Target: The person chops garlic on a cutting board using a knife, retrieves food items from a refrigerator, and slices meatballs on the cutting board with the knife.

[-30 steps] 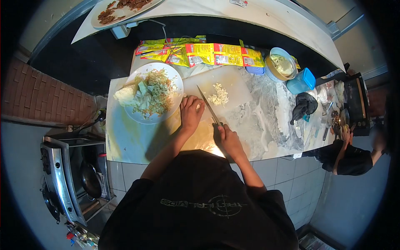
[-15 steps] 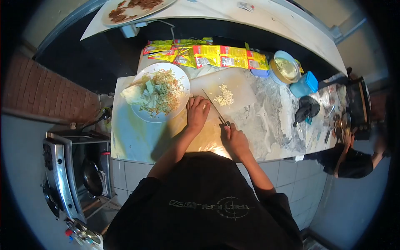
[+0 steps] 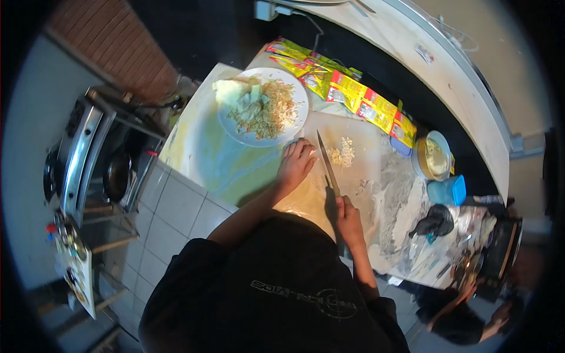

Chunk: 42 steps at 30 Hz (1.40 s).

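Observation:
My right hand is closed round the handle of a knife, whose blade points away from me over the cutting board. Chopped pale bits lie on the board to the right of the blade. My left hand rests at the board's left edge with its fingers curled together; what they hold, if anything, is too small to make out. Beyond it, a white plate carries shredded vegetables and pale leafy pieces.
Yellow sachets lie along the back of the table. To the right are a bowl, a blue container and a black bag. Another person stands at the far right. A stove stands at the left.
The whole view has turned, so the table now slants down to the right. The knife, still in my right hand, stands more upright in view. My left hand stays beside the board.

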{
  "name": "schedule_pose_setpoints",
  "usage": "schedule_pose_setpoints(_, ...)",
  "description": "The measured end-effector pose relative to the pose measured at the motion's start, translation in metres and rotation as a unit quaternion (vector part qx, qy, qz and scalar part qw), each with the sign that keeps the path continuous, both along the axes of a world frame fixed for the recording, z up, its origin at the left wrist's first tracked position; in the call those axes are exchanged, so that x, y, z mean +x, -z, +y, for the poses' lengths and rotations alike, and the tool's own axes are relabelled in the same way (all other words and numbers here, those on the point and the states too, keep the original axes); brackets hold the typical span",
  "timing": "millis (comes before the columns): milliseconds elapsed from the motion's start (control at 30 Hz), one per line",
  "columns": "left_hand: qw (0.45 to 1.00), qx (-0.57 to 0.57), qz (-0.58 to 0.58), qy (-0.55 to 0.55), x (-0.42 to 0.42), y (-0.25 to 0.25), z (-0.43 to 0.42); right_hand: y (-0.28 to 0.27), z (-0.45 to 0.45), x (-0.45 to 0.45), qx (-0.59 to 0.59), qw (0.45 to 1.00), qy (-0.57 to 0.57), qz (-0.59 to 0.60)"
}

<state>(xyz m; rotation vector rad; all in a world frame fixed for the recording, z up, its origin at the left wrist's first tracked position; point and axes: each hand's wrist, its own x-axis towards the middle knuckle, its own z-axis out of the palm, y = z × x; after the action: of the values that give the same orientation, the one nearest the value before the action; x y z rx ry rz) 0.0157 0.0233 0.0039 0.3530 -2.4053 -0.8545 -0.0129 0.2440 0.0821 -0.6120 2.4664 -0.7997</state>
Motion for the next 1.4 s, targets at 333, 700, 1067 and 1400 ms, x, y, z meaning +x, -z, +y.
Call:
schedule_pose_setpoints(333,0.985,0.003,-0.052,-0.164,0.024,0.000,0.054,0.016,0.045,-0.039,-0.049,0.984,-0.162,-0.050)
schedule_pose_setpoints(700,0.965,0.008,0.012,-0.263,0.052,0.001,0.098,0.036,0.053,-0.063,-0.030,0.976,-0.206,-0.058)
schedule_pose_setpoints(1067,0.984,0.053,-0.061,-0.161,0.056,-0.008,0.054,0.048,0.057,-0.031,-0.080,0.987,-0.133,-0.046)
schedule_pose_setpoints(1400,0.996,-0.041,-0.021,-0.082,0.052,-0.001,0.032,0.039,0.037,0.008,-0.064,0.992,-0.104,0.007)
